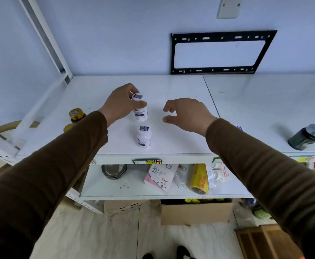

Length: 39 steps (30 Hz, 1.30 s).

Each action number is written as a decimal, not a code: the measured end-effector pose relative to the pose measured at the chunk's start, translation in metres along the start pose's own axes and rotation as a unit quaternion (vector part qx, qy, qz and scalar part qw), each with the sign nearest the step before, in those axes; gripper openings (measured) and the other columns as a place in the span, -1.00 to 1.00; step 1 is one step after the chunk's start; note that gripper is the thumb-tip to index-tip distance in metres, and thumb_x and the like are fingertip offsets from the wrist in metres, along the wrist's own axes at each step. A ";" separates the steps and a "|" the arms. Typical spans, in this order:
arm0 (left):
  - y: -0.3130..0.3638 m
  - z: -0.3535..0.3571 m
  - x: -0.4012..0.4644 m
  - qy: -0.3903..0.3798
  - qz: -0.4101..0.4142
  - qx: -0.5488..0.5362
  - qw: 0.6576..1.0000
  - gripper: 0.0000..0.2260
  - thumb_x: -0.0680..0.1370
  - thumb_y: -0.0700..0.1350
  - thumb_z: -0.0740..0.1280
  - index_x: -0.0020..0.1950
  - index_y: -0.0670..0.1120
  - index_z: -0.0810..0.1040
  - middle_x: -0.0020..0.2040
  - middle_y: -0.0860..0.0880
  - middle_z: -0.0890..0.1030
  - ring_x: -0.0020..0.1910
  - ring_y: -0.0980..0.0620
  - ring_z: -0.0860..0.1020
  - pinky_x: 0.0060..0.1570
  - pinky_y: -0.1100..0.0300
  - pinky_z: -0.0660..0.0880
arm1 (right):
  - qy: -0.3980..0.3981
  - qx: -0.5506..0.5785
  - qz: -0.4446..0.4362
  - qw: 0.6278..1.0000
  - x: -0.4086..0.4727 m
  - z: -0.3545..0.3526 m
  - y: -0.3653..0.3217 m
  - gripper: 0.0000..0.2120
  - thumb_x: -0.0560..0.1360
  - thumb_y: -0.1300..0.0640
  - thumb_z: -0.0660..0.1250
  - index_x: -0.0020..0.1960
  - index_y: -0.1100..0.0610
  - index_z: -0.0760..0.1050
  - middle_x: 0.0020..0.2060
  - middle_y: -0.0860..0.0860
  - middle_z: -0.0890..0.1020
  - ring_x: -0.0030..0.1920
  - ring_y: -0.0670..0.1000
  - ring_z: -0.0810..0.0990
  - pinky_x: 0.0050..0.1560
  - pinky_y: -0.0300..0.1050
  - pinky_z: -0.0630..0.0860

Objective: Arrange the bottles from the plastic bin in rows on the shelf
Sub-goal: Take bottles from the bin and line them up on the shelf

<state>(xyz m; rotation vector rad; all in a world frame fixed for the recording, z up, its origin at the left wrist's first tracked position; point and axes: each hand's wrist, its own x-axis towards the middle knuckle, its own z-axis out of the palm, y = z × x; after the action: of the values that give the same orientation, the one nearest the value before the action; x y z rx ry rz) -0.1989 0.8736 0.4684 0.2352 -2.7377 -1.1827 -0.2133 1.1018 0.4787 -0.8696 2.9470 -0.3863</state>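
Note:
On the white shelf [181, 86] two white pill bottles stand one behind the other. My left hand [120, 103] grips the rear white bottle [140, 111] by its upper part. The front white bottle [144, 137] stands free near the shelf's front edge. My right hand [184, 114] hovers to the right of the bottles, fingers curled apart and holding nothing. Two amber jars with gold lids [76, 115] stand at the left, partly hidden by my left sleeve. A dark green bottle [306, 136] stands at the far right. The plastic bin is out of view.
A black wall bracket [220, 53] hangs behind the shelf. The lower shelf [115, 191] holds steel bowls [114, 171], an N95 mask pack [160, 176], a yellow wrap roll [199, 179] and white packets. Cardboard boxes [196, 214] sit on the floor below.

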 end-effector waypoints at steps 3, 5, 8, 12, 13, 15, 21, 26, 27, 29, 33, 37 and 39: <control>0.006 0.013 0.007 -0.002 -0.026 0.023 0.999 -0.66 0.44 -0.03 0.52 0.12 -0.12 0.52 0.01 -0.06 0.61 -0.15 0.02 0.52 -0.26 0.20 0.41 | -0.018 -0.008 -0.024 1.000 0.003 0.001 0.019 -0.64 0.51 -0.17 0.32 0.26 -0.09 0.47 0.14 -0.09 0.59 0.15 0.02 0.54 0.04 -0.09 0.41; 0.008 0.020 0.010 0.000 -0.046 0.039 0.998 -0.66 0.43 -0.06 0.52 0.11 -0.13 0.52 0.01 -0.07 0.61 -0.15 0.00 0.52 -0.26 0.18 0.41 | -0.029 -0.011 -0.044 0.999 0.006 0.002 0.031 -0.63 0.50 -0.17 0.33 0.26 -0.09 0.47 0.15 -0.09 0.59 0.17 0.03 0.53 0.07 -0.07 0.42; 0.009 0.030 0.012 -0.006 -0.078 0.063 0.995 -0.67 0.41 -0.09 0.53 0.09 -0.12 0.53 -0.03 -0.06 0.60 -0.19 0.03 0.50 -0.27 0.20 0.41 | -0.036 -0.010 -0.069 0.997 0.009 0.003 0.048 -0.64 0.51 -0.17 0.31 0.26 -0.09 0.47 0.15 -0.08 0.58 0.18 0.04 0.53 0.09 -0.07 0.42; 0.008 0.038 0.011 -0.024 -0.121 0.089 0.988 -0.67 0.38 -0.11 0.55 0.08 -0.11 0.55 -0.04 -0.05 0.60 -0.12 -0.02 0.53 -0.19 0.15 0.42 | -0.037 -0.002 -0.094 0.995 0.012 0.004 0.061 -0.65 0.52 -0.18 0.29 0.25 -0.09 0.47 0.15 -0.08 0.58 0.18 0.04 0.52 0.08 -0.08 0.40; 0.008 0.039 0.011 -0.027 -0.128 0.091 0.987 -0.67 0.38 -0.11 0.55 0.07 -0.11 0.55 -0.04 -0.04 0.59 -0.12 -0.02 0.53 -0.18 0.15 0.42 | -0.036 0.000 -0.098 0.995 0.012 0.004 0.063 -0.65 0.52 -0.18 0.29 0.25 -0.08 0.47 0.15 -0.08 0.58 0.19 0.04 0.52 0.07 -0.08 0.40; 0.008 0.041 0.010 -0.030 -0.137 0.081 0.987 -0.69 0.38 -0.14 0.54 0.06 -0.12 0.55 -0.08 -0.04 0.59 -0.13 -0.03 0.53 -0.16 0.13 0.44 | -0.033 0.000 -0.102 0.994 0.012 0.004 0.065 -0.65 0.52 -0.18 0.29 0.25 -0.08 0.48 0.14 -0.08 0.58 0.19 0.04 0.51 0.07 -0.08 0.39; 0.013 0.041 0.010 -0.057 -0.141 0.111 0.982 -0.74 0.38 -0.14 0.52 0.00 -0.08 0.54 -0.08 -0.02 0.58 -0.16 -0.01 0.52 -0.18 0.13 0.44 | -0.031 0.004 -0.102 0.994 0.010 0.004 0.067 -0.66 0.52 -0.17 0.29 0.24 -0.08 0.48 0.12 -0.09 0.59 0.16 0.03 0.52 0.04 -0.08 0.39; 0.013 0.039 0.008 -0.074 -0.143 0.114 0.980 -0.71 0.37 -0.10 0.56 0.01 -0.10 0.55 -0.02 -0.09 0.60 -0.11 -0.07 0.55 -0.07 0.05 0.51 | -0.033 0.003 -0.098 0.995 0.005 0.001 0.064 -0.67 0.52 -0.17 0.29 0.24 -0.08 0.48 0.13 -0.09 0.59 0.15 0.03 0.53 0.03 -0.08 0.39; 0.012 0.039 0.007 -0.073 -0.144 0.108 0.981 -0.70 0.37 -0.07 0.57 0.00 -0.09 0.55 -0.02 -0.09 0.60 -0.09 -0.08 0.56 -0.03 0.01 0.54 | -0.032 0.003 -0.096 0.995 0.004 0.000 0.063 -0.67 0.52 -0.17 0.28 0.23 -0.08 0.48 0.13 -0.09 0.59 0.15 0.03 0.53 0.03 -0.08 0.39; 0.012 0.040 0.006 -0.066 -0.143 0.101 0.982 -0.68 0.38 -0.02 0.57 0.00 -0.08 0.54 -0.01 -0.10 0.60 -0.05 -0.11 0.57 0.03 -0.03 0.54 | -0.031 0.002 -0.093 0.995 0.002 -0.001 0.062 -0.67 0.52 -0.17 0.28 0.23 -0.08 0.48 0.13 -0.09 0.59 0.14 0.03 0.53 0.04 -0.07 0.40; 0.014 0.043 0.001 -0.056 -0.137 0.110 0.983 -0.64 0.40 0.01 0.56 0.08 -0.08 0.54 0.05 -0.08 0.59 -0.02 -0.08 0.55 -0.01 0.06 0.48 | -0.030 0.002 -0.094 0.995 -0.007 -0.003 0.060 -0.66 0.53 -0.16 0.28 0.25 -0.07 0.48 0.13 -0.08 0.59 0.15 0.03 0.53 0.05 -0.07 0.42; 0.026 0.038 -0.006 -0.046 -0.136 0.091 0.985 -0.46 0.42 0.07 0.54 0.32 -0.06 0.47 0.26 -0.07 0.52 0.15 -0.06 0.50 0.08 0.09 0.40 | -0.006 0.014 -0.091 0.996 -0.017 -0.011 0.061 -0.65 0.54 -0.16 0.28 0.28 -0.07 0.46 0.17 -0.07 0.57 0.18 0.02 0.50 0.09 -0.06 0.43; 0.041 0.033 -0.011 -0.009 -0.087 0.102 0.991 -0.42 0.45 0.08 0.51 0.40 -0.03 0.42 0.31 -0.06 0.50 0.21 -0.04 0.48 0.12 0.12 0.36 | 0.014 0.032 -0.088 0.996 -0.024 -0.019 0.066 -0.62 0.53 -0.15 0.29 0.31 -0.07 0.44 0.20 -0.06 0.55 0.22 0.02 0.46 0.14 -0.03 0.44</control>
<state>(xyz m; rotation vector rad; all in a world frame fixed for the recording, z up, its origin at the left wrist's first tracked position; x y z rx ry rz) -0.1987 0.9274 0.4751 0.5008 -2.9037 -0.9422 -0.2302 1.1727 0.4803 -1.1286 2.8736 -0.5018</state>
